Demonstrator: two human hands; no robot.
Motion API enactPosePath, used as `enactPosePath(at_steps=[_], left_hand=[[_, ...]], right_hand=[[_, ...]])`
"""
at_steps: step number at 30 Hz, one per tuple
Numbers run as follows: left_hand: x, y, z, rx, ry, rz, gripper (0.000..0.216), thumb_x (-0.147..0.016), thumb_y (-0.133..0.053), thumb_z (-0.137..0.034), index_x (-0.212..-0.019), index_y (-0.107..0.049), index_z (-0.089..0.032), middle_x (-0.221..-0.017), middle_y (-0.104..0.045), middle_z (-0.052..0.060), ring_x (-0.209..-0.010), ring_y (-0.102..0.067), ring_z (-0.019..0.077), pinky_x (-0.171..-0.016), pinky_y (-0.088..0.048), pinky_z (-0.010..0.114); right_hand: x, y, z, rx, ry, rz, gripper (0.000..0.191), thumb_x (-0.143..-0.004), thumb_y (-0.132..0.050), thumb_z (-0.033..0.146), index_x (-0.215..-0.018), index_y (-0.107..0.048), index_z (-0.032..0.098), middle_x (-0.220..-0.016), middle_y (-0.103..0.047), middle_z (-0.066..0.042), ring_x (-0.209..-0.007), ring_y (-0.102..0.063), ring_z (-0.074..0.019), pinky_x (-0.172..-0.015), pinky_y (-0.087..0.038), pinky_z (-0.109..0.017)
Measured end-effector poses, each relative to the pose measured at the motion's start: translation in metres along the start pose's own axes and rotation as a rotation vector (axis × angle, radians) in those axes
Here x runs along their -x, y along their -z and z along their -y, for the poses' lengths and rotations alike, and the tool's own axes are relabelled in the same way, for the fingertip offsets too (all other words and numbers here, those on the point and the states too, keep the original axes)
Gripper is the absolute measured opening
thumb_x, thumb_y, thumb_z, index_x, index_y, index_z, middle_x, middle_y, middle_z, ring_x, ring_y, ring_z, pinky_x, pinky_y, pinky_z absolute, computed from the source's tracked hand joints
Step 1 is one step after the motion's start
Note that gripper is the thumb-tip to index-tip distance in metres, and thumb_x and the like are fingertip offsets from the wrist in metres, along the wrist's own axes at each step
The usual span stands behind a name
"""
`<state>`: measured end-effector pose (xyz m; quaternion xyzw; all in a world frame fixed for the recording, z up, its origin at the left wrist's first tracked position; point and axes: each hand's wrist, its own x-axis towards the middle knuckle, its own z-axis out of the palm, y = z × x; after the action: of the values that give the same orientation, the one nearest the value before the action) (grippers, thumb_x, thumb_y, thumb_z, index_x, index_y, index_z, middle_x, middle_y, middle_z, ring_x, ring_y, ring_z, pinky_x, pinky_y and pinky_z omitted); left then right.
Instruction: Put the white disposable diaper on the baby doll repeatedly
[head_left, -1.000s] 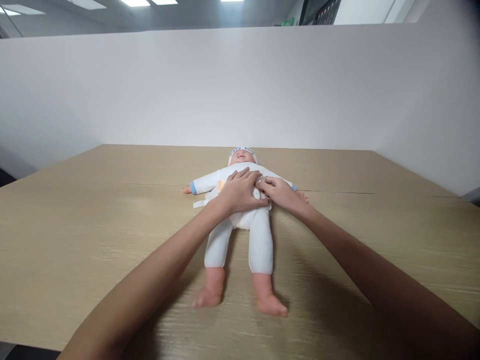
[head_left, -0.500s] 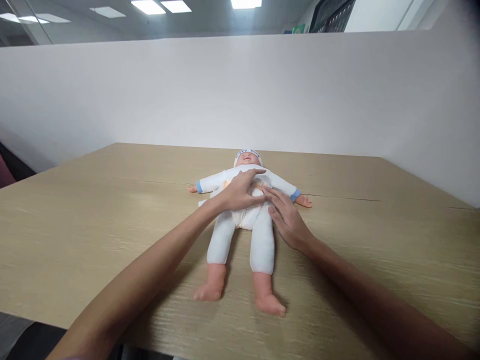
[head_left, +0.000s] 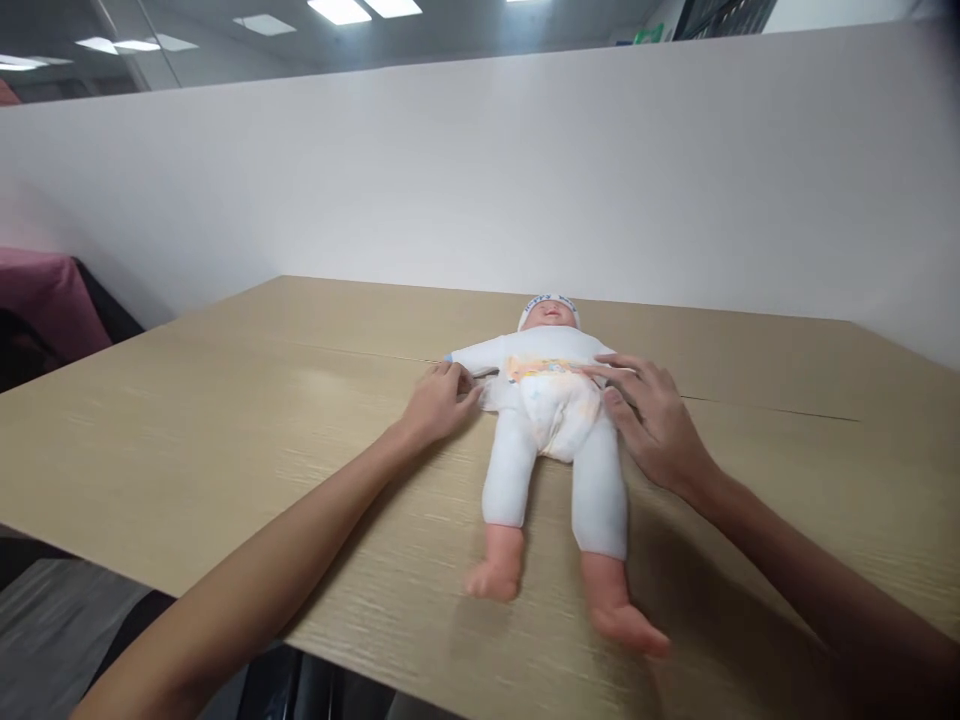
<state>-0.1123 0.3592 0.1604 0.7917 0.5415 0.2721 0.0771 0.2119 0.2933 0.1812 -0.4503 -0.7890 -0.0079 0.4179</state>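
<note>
A baby doll (head_left: pixel 502 480) in white clothes and a lettered cap lies on its back, feet towards me. A white diaper (head_left: pixel 559 410) with an orange printed waistband covers its hips. Left of the waist, a white diaper tab (head_left: pixel 491 393) sticks out, and the curled fingers of my left hand (head_left: pixel 441 405) close on its outer end, low over the table. Spread fingers of my right hand (head_left: pixel 652 415) rest against the other side of the waistband, the thumb beside the doll's hip. That hand hides the doll's arm on that side.
The wooden table (head_left: pixel 225 430) has a thin seam across it. A white partition (head_left: pixel 480 180) rises behind its far edge. Pink cloth (head_left: pixel 49 300) hangs over something dark at the left, and dark chair parts (head_left: pixel 300 685) show below the near edge.
My left hand has moved from the doll's belly out to the diaper tab at the left. My right hand stays by the waist, fingers more spread. The view has turned left.
</note>
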Motion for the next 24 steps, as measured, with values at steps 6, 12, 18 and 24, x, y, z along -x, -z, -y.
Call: enactPosePath(at_steps=[6,12,18,24], left_hand=[[0.004,0.002,-0.005,-0.015,0.075,0.057,0.026,-0.094,-0.068,-0.045,-0.093,-0.06,-0.02,-0.115,-0.069,0.017,-0.121,-0.06,0.0399,-0.11,-0.046,0.059],[-0.006,0.001,0.005,0.163,0.208,0.105,0.026,-0.087,-0.071,-0.041,-0.077,-0.054,-0.023,-0.092,-0.068,0.009,-0.099,-0.066,0.033,-0.094,-0.052,0.047],[-0.018,-0.01,0.011,0.485,0.336,0.077,0.022,-0.08,-0.074,-0.034,-0.088,-0.057,-0.023,-0.089,-0.069,0.005,-0.082,-0.063,0.0231,-0.077,-0.05,0.036],[-0.03,-0.002,-0.006,0.83,0.269,0.051,0.023,-0.089,-0.063,-0.025,-0.112,-0.062,-0.021,-0.082,-0.067,0.001,-0.078,-0.063,0.0166,-0.076,-0.048,0.029]], right_hand=[[-0.063,-0.004,0.057,0.058,0.206,0.241,0.027,-0.109,-0.054,0.043,-0.118,-0.074,0.027,-0.119,-0.072,-0.01,-0.115,-0.065,-0.0322,-0.105,-0.048,-0.049],[-0.102,-0.04,0.049,0.141,0.07,0.553,0.031,-0.099,-0.065,0.049,-0.111,-0.077,0.024,-0.102,-0.071,-0.01,-0.1,-0.066,-0.0315,-0.089,-0.047,-0.043],[-0.1,-0.057,0.028,0.099,0.021,0.553,0.042,-0.091,-0.069,0.05,-0.121,-0.077,0.022,-0.103,-0.074,-0.009,-0.098,-0.068,-0.0308,-0.086,-0.047,-0.041],[-0.097,-0.063,0.034,0.131,-0.022,0.505,0.062,-0.085,-0.074,0.043,-0.14,-0.069,0.016,-0.11,-0.076,-0.013,-0.1,-0.069,-0.0341,-0.087,-0.047,-0.042]])
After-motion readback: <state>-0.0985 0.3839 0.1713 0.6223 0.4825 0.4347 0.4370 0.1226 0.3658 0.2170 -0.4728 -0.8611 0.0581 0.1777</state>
